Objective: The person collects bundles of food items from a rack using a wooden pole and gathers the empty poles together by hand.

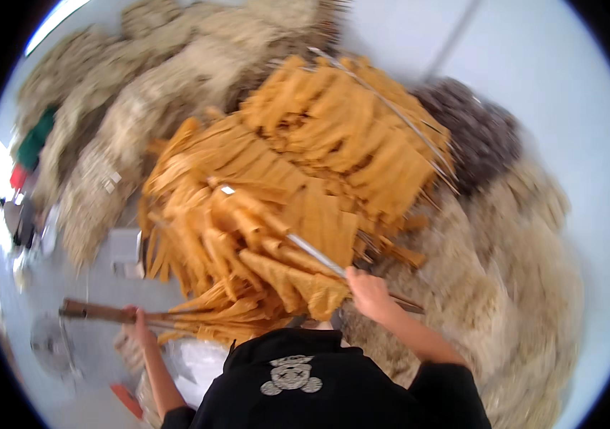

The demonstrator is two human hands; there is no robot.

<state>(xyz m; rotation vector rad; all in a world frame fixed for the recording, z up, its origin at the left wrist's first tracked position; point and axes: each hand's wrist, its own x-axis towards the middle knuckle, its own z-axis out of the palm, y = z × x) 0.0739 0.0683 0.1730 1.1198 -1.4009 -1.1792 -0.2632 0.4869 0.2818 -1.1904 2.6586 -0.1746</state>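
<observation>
Hands: We see the left hand (142,329) and right hand (369,293) well apart, each clamped on something different.
Shirt: Between the forearms, we find a black shirt (247,390) with a pale bear motif (292,375).
Left grip: Fingers wrap around brown sticks (97,310), whose thick ends jut out left of that hand; rightward, they run toward the strips.
Right grip: Fingers close on a silver rod (315,254), slanting up and leftward from that hand into the strips.
Orange strips: We have these long, flat orange strips (319,214) between and beyond both hands, in overlapping layers (the nearest are badly rumpled).
Right side: A pale fibrous heap (505,300) spreads beside and beyond the right hand.
Past the left hand: We notice a small white box (126,247).
Farthest: Beyond both hands lie a second rod (391,107) across the strips, a dark brown heap (473,132) and long beige bundles (154,93).
</observation>
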